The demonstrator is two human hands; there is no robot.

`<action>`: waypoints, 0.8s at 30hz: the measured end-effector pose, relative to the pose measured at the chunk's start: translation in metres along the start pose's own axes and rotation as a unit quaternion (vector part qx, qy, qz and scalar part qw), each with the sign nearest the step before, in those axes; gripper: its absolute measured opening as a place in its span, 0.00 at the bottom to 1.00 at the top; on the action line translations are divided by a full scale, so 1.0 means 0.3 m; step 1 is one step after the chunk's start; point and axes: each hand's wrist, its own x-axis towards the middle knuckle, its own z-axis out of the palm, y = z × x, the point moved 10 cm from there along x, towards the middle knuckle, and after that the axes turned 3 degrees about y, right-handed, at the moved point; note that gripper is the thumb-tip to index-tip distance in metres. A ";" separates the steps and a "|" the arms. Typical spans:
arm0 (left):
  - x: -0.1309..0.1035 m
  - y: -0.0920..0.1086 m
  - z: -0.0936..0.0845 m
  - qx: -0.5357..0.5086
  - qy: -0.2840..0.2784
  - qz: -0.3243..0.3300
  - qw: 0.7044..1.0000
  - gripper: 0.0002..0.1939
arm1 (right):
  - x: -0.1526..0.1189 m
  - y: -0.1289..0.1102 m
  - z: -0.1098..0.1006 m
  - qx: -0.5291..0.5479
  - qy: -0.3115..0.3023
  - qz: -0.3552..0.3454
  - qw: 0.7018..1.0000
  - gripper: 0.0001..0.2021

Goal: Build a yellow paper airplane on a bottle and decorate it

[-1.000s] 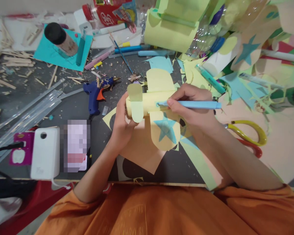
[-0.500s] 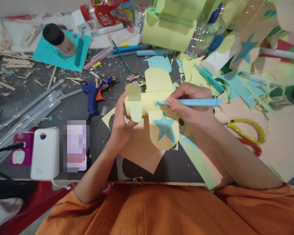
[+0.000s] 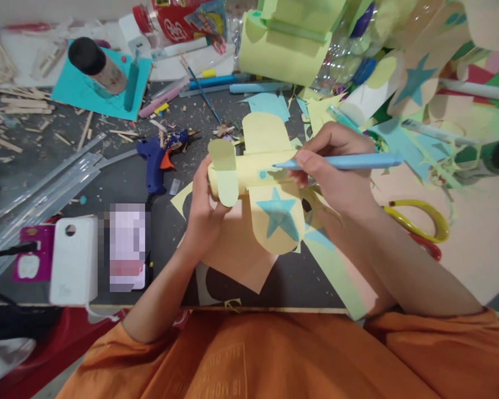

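On the surface (image 3: 170,233), in the head view, brown paper (image 3: 241,249) lies beneath the yellow paper plane (image 3: 247,173), whose left end my left hand (image 3: 203,221) grips. My right hand (image 3: 343,185) pinches a blue marker (image 3: 357,162), its tip just beside the plane's blue dot (image 3: 263,174); I cannot tell whether it touches. Left of the plane lies a glue gun (image 3: 153,160); right, scissors (image 3: 438,221).
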 end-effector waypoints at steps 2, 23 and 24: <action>0.002 0.001 -0.002 -0.005 -0.002 0.000 1.000 0.38 | 0.000 -0.007 0.013 -0.015 -0.027 -0.013 0.999 0.19; -0.007 -0.048 -0.007 0.000 -0.002 0.012 1.000 0.40 | -0.008 0.056 0.025 0.006 -0.050 -0.012 0.999 0.17; -0.007 -0.047 -0.006 -0.001 -0.003 0.016 1.000 0.39 | -0.008 0.053 0.025 0.013 -0.051 -0.015 0.999 0.17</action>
